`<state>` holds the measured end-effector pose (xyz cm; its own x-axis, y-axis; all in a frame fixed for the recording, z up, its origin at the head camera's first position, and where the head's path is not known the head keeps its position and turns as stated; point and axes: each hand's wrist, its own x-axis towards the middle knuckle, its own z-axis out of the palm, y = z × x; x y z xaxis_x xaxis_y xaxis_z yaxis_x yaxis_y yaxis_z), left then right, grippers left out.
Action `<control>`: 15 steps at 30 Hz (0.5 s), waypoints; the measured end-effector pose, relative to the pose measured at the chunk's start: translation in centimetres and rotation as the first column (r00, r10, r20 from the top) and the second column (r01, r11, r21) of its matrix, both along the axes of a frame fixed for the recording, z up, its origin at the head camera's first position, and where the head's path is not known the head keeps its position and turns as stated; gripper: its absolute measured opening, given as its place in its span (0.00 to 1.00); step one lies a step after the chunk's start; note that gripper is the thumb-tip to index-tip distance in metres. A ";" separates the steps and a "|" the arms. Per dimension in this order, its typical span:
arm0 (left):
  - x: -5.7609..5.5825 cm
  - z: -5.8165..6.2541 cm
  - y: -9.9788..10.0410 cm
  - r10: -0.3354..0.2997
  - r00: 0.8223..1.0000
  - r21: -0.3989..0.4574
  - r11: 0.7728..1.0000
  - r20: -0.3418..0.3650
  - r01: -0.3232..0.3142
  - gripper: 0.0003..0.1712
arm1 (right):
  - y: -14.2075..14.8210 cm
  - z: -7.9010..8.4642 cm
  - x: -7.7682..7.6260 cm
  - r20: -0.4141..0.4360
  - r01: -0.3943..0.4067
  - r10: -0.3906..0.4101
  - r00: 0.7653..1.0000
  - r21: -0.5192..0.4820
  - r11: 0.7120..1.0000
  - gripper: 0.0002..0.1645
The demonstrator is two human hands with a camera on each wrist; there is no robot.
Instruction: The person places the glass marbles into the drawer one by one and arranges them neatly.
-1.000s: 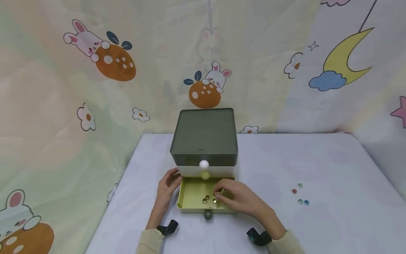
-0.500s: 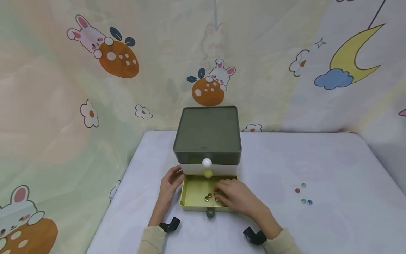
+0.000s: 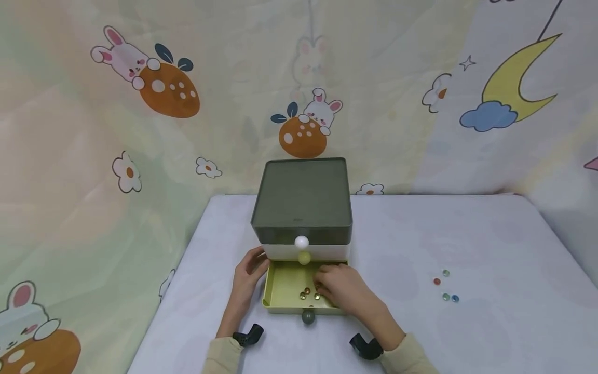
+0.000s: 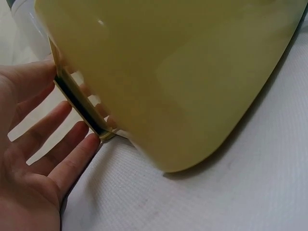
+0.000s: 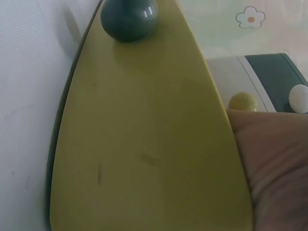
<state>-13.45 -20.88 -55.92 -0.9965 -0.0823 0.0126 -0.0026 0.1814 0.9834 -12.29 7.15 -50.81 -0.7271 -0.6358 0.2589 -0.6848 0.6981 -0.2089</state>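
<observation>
A small drawer unit with a dark green top (image 3: 303, 195) stands on the table, its bottom yellow-green drawer (image 3: 282, 285) pulled out. My left hand (image 3: 246, 275) rests against the unit's left side. In the left wrist view its fingers (image 4: 72, 163) are extended, touching the edge beside the drawer. My right hand (image 3: 343, 288) reaches into the drawer's right part with curled fingers. Its fingertips are hidden, so whether they pinch anything cannot be seen. Several gold glass beads (image 3: 307, 291) lie on the drawer floor by those fingers. A dark round knob (image 5: 129, 17) sits on the drawer front.
On the right of the white table (image 3: 490, 244) lie loose glass beads: a red bead (image 3: 436, 281), a blue bead (image 3: 455, 298) and two green ones. A white knob (image 3: 301, 242) and a yellow knob (image 3: 304, 258) project above the open drawer. A patterned cloth hangs behind.
My right hand has shifted slightly left inside the drawer, and the gold bead earlier seen at its fingertips is now out of sight. My left hand stays against the unit.
</observation>
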 end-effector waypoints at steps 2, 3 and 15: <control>0.2 0.1 0.0 0.003 1.000 -0.005 1.000 0.005 -0.003 0.25 | -0.1 -0.2 0.0 -0.006 0.002 -0.001 1.000 0.011 1.000 0.07; 0.2 0.1 -0.1 0.006 1.000 -0.005 1.000 0.008 -0.006 0.25 | -0.1 -0.3 0.0 -0.003 0.003 -0.002 1.000 0.018 1.000 0.07; 0.0 -0.2 0.0 -0.003 1.000 0.013 1.000 0.002 0.003 0.25 | 0.1 -0.4 -0.2 0.016 -0.002 0.002 1.000 -0.004 1.000 0.06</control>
<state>-13.49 -20.86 -56.08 -0.9968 -0.0794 0.0093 -0.0042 0.1686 0.9857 -12.48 7.24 -51.17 -0.7300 -0.6362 0.2498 -0.6827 0.6958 -0.2229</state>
